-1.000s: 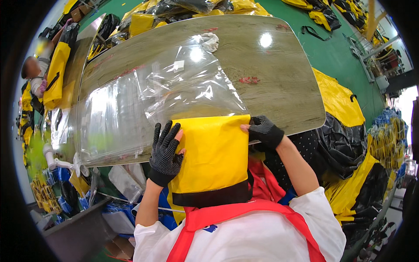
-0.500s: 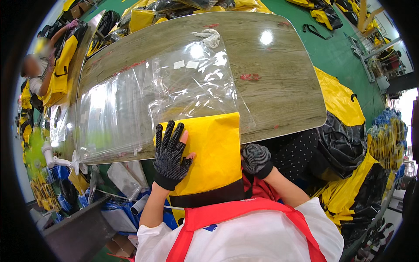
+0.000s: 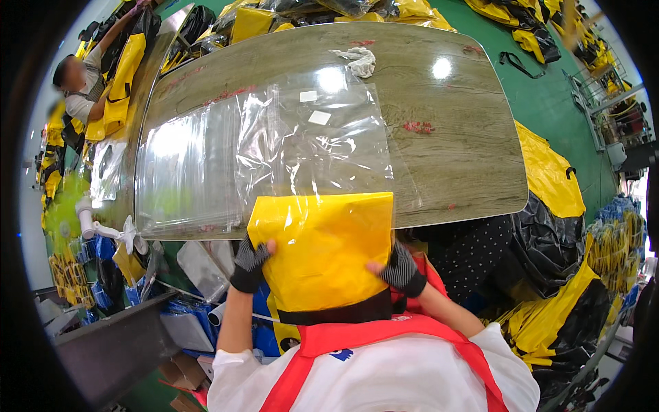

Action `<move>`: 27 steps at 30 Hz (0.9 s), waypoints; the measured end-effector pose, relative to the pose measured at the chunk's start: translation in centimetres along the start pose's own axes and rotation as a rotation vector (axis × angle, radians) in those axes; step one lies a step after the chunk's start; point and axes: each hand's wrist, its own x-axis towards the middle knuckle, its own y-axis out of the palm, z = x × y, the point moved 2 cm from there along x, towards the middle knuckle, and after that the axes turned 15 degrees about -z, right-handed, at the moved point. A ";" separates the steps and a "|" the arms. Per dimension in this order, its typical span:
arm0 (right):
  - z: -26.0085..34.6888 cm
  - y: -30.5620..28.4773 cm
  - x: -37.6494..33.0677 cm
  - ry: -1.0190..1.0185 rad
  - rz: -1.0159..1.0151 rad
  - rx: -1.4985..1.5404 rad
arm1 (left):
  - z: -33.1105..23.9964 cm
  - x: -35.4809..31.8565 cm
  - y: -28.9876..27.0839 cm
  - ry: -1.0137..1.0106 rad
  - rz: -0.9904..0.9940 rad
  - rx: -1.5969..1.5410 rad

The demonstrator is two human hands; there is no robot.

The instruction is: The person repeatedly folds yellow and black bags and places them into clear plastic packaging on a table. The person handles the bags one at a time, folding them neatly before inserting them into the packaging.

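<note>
Hands (image 3: 250, 265) (image 3: 403, 272) at edges of yellow packet (image 3: 326, 254)

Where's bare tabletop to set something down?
Bare: wood-grain tabletop between clear plastic sheeting, white rag and its right edge. Crowded: left and centre, under sheeting; near edge, left hand and right hand holding black-banded yellow piece.

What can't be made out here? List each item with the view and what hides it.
All in the head view:
Left hand: fingertips other than the thumb's, behind the yellow folded piece.
Right hand: the same, behind that piece.
The piece's back: turned away from the camera.
White slips: any print, too small.
Co-worker: raised hand, cut by the top edge.
</note>
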 end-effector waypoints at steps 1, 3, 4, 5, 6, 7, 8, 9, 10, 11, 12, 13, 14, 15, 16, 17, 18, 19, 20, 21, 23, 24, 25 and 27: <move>-1.4 -0.3 -1.1 -0.018 0.071 0.116 | -0.1 -1.1 0.5 0.004 0.012 0.010; -0.6 -0.8 -3.2 0.040 0.071 0.148 | 2.1 -3.4 0.2 0.044 0.156 0.016; -0.2 -1.6 -3.1 -0.005 -0.022 -0.004 | 1.9 -3.8 0.6 0.042 0.213 0.039; 0.1 -2.6 -2.3 -0.049 -0.112 -0.155 | 1.2 -4.5 1.7 0.041 0.269 0.063; -0.2 -3.3 -1.6 -0.040 -0.209 -0.058 | 0.6 -5.3 3.0 0.039 0.325 0.086; 1.6 -3.4 -1.8 -0.040 -0.298 -0.108 | 0.5 -6.2 4.6 -0.062 0.181 0.107; 1.2 -3.7 -2.2 0.073 -0.183 -0.300 | 1.3 -6.7 5.1 -0.053 0.105 0.287; 0.7 -4.4 -2.8 0.186 -0.064 -0.490 | 3.1 -7.2 5.0 -0.043 0.027 0.466; 0.3 -5.2 -3.8 0.148 -0.036 -0.434 | 5.8 -7.9 3.8 0.019 0.011 0.614; -0.3 -5.8 -4.6 0.109 -0.003 -0.383 | 6.0 -8.6 3.5 0.059 0.022 0.482; -0.6 -6.3 -4.5 0.059 0.030 -0.349 | 6.2 -8.1 3.2 0.058 0.123 0.324; 0.0 -6.5 -4.3 0.025 0.032 -0.379 | 6.1 -8.0 2.7 0.041 0.221 0.171; 0.7 -6.4 -3.6 -0.015 0.040 -0.409 | 5.3 -6.3 3.0 -0.076 0.201 -0.093; 1.1 -6.1 -3.3 -0.056 0.050 -0.433 | 4.4 -4.6 3.2 -0.191 0.172 -0.359; -0.6 -6.2 -3.1 0.046 0.037 -0.294 | -0.7 -4.1 5.2 -0.078 0.174 -0.520; 0.4 -5.9 -2.8 0.056 0.117 -0.206 | -2.0 -3.4 5.7 -0.036 0.091 -0.563; 1.9 -5.7 -2.4 0.067 0.183 -0.113 | -2.2 -2.8 5.3 -0.143 0.057 -0.382; 2.9 -5.6 -2.0 0.085 0.251 -0.022 | -2.3 -2.5 4.7 -0.255 0.019 -0.204; 3.1 -6.9 -1.2 -0.136 0.253 -0.128 | -4.2 -2.7 6.7 -0.337 0.096 -0.329; 1.3 -8.2 0.3 -0.262 0.177 0.030 | -4.0 -3.1 6.9 -0.379 0.175 -0.368; 4.2 -8.0 2.3 0.004 0.081 0.468 | -1.5 -4.9 6.7 -0.297 0.191 -0.091; 5.4 -7.8 3.0 0.138 0.019 0.563 | -2.3 -6.4 7.9 -0.286 0.190 -0.077; 5.6 -7.7 3.0 0.271 -0.024 0.400 | -1.3 -6.8 7.3 -0.274 0.149 -0.118; 2.7 -6.6 0.9 0.033 -0.003 -0.052 | 0.6 -5.7 5.4 -0.234 0.086 -0.201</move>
